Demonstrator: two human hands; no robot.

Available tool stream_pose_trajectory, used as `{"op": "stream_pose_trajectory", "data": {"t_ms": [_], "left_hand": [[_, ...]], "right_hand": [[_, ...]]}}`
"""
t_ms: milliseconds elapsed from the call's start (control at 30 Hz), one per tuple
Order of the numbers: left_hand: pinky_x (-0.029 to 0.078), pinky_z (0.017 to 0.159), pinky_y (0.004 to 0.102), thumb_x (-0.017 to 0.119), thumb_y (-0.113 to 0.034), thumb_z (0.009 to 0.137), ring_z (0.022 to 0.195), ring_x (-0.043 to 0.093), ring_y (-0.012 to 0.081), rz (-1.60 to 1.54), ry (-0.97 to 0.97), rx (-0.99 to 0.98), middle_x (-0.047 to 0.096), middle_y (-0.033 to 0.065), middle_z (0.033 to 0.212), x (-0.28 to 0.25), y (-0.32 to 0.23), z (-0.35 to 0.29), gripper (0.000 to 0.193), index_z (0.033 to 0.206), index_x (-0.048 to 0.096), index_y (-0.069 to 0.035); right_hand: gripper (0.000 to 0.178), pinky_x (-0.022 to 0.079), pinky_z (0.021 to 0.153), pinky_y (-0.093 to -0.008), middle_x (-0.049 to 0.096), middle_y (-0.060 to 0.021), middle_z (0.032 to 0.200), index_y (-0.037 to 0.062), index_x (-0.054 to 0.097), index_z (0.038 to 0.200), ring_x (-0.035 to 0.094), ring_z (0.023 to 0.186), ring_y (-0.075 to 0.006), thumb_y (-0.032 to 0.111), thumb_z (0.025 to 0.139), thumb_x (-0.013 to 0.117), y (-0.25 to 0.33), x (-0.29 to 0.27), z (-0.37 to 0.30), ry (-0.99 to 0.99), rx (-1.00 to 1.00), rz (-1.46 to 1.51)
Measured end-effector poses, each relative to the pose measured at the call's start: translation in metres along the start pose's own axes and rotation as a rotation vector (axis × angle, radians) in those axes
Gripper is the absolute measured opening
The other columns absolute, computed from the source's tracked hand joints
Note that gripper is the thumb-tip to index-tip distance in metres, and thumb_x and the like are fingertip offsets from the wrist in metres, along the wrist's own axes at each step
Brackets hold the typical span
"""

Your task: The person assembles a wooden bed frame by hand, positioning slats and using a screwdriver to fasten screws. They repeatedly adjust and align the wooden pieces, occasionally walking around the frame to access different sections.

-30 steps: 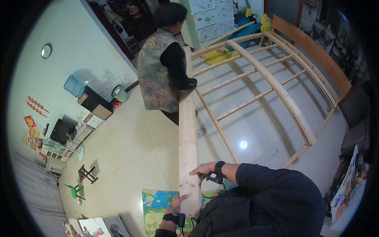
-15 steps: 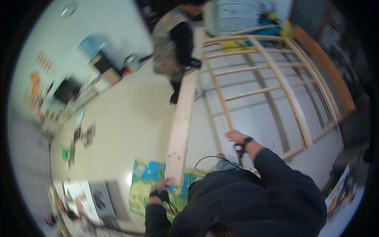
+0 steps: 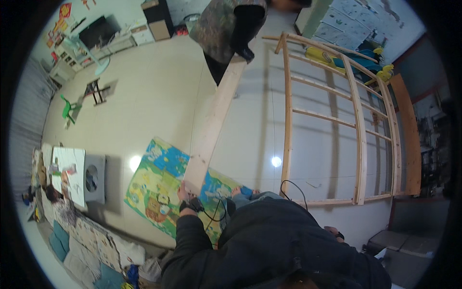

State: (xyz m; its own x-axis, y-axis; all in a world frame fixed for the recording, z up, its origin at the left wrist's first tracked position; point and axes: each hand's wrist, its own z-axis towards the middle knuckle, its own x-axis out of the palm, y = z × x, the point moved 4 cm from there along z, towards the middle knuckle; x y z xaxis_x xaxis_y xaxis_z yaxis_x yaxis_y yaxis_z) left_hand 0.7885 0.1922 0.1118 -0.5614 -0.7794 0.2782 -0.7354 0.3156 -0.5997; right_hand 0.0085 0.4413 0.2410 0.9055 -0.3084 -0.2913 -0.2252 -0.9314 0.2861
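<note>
A long pale wooden board point(image 3: 211, 125) slants away from me across the room. My left hand point(image 3: 183, 193) grips its near end at the left edge, above a colourful play mat. At the far end, a person in a camouflage vest point(image 3: 214, 31) has a dark-gloved hand point(image 3: 245, 54) on the board. My right hand point(image 3: 333, 232) hangs low beside my body on the right, partly covered by my jacket, so its fingers are hard to read. On the right stands a wooden frame point(image 3: 358, 139) with several slats, apart from both my hands.
The play mat point(image 3: 144, 192) lies by my feet. A brown plank point(image 3: 406, 139) leans beyond the frame. To the left are a white table point(image 3: 72, 159), a sofa point(image 3: 79, 255) with another person, a green chair point(image 3: 67, 110) and a dark stool point(image 3: 96, 91).
My right hand has left the frame's near side and dropped back beside my body. My left hand stays on the board's near end. The view has turned, bringing the sofa in.
</note>
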Motion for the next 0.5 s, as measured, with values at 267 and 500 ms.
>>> {"op": "stream_pose_trajectory", "data": {"t_ms": [267,500], "left_hand": [[0.042,0.049,0.0345,0.058,-0.044,0.084,0.077,0.061,0.0227,0.086,-0.031,-0.122,0.062,0.0073,0.102,0.035,0.029,0.010,0.056,0.124,0.043,-0.009],[0.036,0.080,0.0493,0.041,-0.044,0.091,0.107,0.044,0.0237,0.331,0.056,-0.344,0.042,0.0023,0.127,0.007,0.044,0.053,0.054,0.140,0.024,-0.031]], "right_hand": [[0.023,0.042,0.055,-0.0297,0.060,-0.0017,0.086,0.0075,0.056,0.100,0.058,0.075,-0.0155,0.026,0.086,0.056,0.141,0.043,0.032,-0.006,-0.421,-0.475],[0.036,0.045,0.066,-0.0291,0.061,-0.0058,0.098,0.0052,0.052,0.115,0.059,0.084,-0.0183,0.024,0.085,0.058,0.119,0.046,-0.029,-0.049,-0.233,-0.117]]}}
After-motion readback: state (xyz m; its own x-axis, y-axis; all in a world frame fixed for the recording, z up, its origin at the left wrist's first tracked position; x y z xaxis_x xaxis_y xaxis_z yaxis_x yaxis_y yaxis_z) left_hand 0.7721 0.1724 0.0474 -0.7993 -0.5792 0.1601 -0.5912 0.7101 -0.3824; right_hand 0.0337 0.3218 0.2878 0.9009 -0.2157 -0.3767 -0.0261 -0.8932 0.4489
